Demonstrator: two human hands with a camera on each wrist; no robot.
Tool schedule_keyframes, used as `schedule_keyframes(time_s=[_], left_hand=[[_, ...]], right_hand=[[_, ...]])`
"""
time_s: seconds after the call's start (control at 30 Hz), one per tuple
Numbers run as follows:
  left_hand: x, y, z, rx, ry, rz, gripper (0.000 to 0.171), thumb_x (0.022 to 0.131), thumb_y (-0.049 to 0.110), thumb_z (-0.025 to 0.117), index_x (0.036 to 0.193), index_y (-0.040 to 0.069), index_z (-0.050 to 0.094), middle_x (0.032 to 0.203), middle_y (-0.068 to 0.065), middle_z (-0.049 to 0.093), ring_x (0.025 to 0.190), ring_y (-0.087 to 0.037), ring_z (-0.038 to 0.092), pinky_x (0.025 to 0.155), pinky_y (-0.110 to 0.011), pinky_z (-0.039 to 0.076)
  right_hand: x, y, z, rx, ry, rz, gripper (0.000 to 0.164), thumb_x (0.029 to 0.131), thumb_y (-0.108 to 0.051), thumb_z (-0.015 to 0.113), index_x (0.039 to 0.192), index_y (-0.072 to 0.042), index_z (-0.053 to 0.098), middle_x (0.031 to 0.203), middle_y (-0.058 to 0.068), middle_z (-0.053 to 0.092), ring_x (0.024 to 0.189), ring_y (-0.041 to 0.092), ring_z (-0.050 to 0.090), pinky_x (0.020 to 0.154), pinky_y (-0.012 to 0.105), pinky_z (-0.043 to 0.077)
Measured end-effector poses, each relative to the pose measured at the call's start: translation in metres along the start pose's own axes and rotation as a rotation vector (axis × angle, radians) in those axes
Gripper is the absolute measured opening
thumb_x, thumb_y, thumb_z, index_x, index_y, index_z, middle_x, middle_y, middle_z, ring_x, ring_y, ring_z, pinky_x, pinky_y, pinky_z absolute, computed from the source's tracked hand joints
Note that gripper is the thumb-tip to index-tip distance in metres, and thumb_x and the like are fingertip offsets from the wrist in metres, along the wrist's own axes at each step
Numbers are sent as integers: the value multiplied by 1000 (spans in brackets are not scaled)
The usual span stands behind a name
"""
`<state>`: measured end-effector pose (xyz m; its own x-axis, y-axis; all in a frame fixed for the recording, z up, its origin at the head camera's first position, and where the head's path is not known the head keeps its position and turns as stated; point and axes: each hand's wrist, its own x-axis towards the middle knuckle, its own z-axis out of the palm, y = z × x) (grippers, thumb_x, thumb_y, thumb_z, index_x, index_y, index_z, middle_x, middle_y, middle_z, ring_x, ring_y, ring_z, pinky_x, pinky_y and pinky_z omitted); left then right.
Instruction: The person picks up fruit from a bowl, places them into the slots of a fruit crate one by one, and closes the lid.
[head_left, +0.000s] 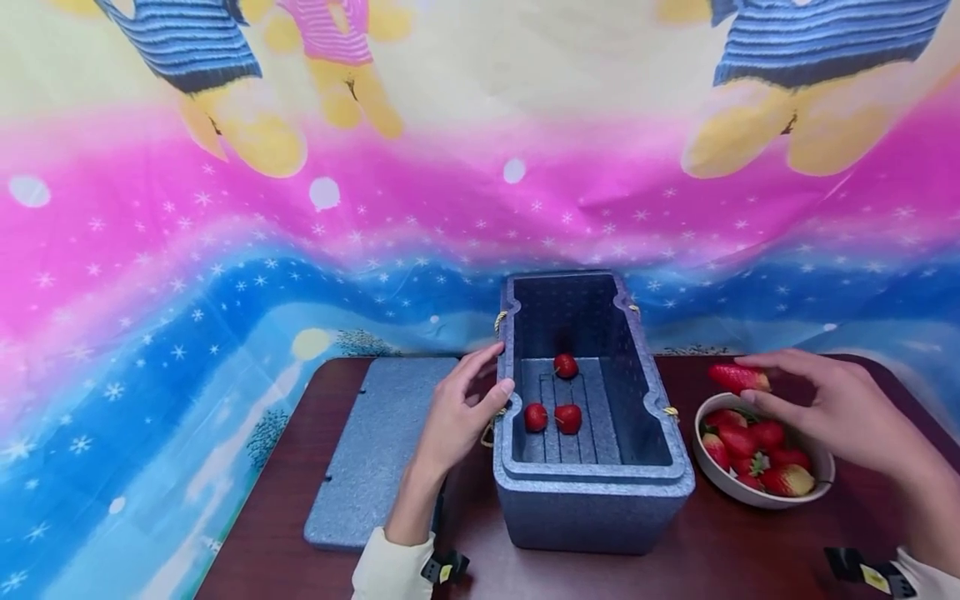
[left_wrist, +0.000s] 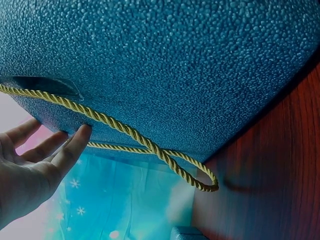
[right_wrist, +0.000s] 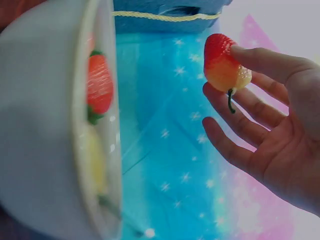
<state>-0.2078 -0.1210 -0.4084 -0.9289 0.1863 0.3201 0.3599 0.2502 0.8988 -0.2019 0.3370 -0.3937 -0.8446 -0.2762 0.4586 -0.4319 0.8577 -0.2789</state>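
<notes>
My right hand (head_left: 847,408) pinches a red strawberry (head_left: 738,378) between thumb and fingers, just above a round bowl (head_left: 757,497) of strawberries. In the right wrist view the held strawberry (right_wrist: 220,62) shows a yellowish end and a green stem. My left hand (head_left: 457,408) touches the left side of a deep blue-grey foam box (head_left: 592,483); its fingertips (left_wrist: 82,132) lie against the outer wall with the fingers extended. Three red fruits, one of them the far fruit (head_left: 566,366), lie on the box floor.
Left of the box, a flat foam lid (head_left: 375,450) lies on the dark red-brown table (head_left: 255,517). A gold twisted cord (left_wrist: 125,130) hangs along the box's outer side. Behind the table is a colourful printed backdrop (head_left: 450,183).
</notes>
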Motion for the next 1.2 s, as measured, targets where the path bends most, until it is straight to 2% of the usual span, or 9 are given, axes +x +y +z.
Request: schedule_keyframes(time_s=[0.07, 0.17, 0.3, 0.43, 0.63, 0.8, 0.97, 1.1, 1.2], left_hand=[[0, -1, 1, -6, 4, -1, 55, 103, 34, 72, 156, 27, 58, 158, -3, 58, 141, -26, 63, 111, -55, 55], [0, -1, 2, 0, 11, 1, 55, 102, 35, 73, 155, 28, 58, 157, -2, 58, 140, -26, 63, 110, -55, 56], [2, -1, 1, 18, 13, 8, 55, 102, 36, 72, 155, 28, 58, 157, -2, 59, 140, -26, 63, 110, -53, 57], [3, -1, 1, 19, 11, 6, 55, 102, 35, 72, 155, 27, 58, 157, -3, 59, 140, -27, 63, 110, -53, 57], [2, -2, 1, 18, 12, -3, 55, 102, 35, 73, 154, 27, 59, 158, -2, 58, 142, -27, 62, 111, -56, 55], [1, -2, 1, 1, 4, 2, 55, 102, 34, 73, 155, 26, 59, 158, -3, 58, 141, -27, 62, 111, -56, 55], [1, -2, 1, 8, 5, 2, 55, 103, 34, 72, 155, 26, 59, 158, -3, 58, 141, -26, 63, 110, -51, 57], [1, -2, 1, 5, 4, 0, 54, 103, 33, 72, 155, 26, 59, 158, -3, 58, 140, -26, 63, 109, -48, 58], [1, -2, 1, 2, 3, 0, 54, 103, 33, 72, 155, 26, 59, 158, -3, 58, 140, -25, 64, 109, -47, 58]], right_hand=[[3, -5, -5, 13, 8, -6, 58, 75, -19, 99, 129, -22, 79, 117, 16, 80, 98, 20, 69, 74, 7, 43], [10, -13, -13, 52, 26, -2, 59, 75, -16, 99, 130, -24, 79, 116, 12, 79, 98, 1, 64, 72, 6, 45], [22, -26, -23, 117, 59, -22, 62, 73, -7, 98, 129, -24, 79, 107, 3, 77, 89, -15, 58, 71, 3, 46], [35, -41, -29, 145, 71, -76, 63, 73, -3, 98, 130, -24, 79, 103, -3, 75, 86, -15, 62, 74, -1, 48], [52, -63, -37, 124, 83, -173, 67, 73, -4, 98, 131, -30, 78, 115, -7, 76, 95, -23, 59, 84, -2, 46], [69, -77, -40, 142, 65, -220, 68, 73, -6, 99, 133, -30, 76, 117, -8, 76, 95, -19, 62, 88, -2, 46], [84, -85, -34, 200, 39, -230, 65, 76, -4, 96, 134, -25, 76, 121, -2, 78, 94, -12, 68, 86, -1, 48], [95, -91, -29, 241, -1, -217, 58, 82, -6, 93, 135, -22, 76, 123, 3, 78, 95, 10, 78, 85, -1, 49], [102, -97, -26, 254, -31, -210, 53, 85, -8, 91, 135, -20, 75, 123, 5, 78, 97, 25, 79, 84, -1, 49]])
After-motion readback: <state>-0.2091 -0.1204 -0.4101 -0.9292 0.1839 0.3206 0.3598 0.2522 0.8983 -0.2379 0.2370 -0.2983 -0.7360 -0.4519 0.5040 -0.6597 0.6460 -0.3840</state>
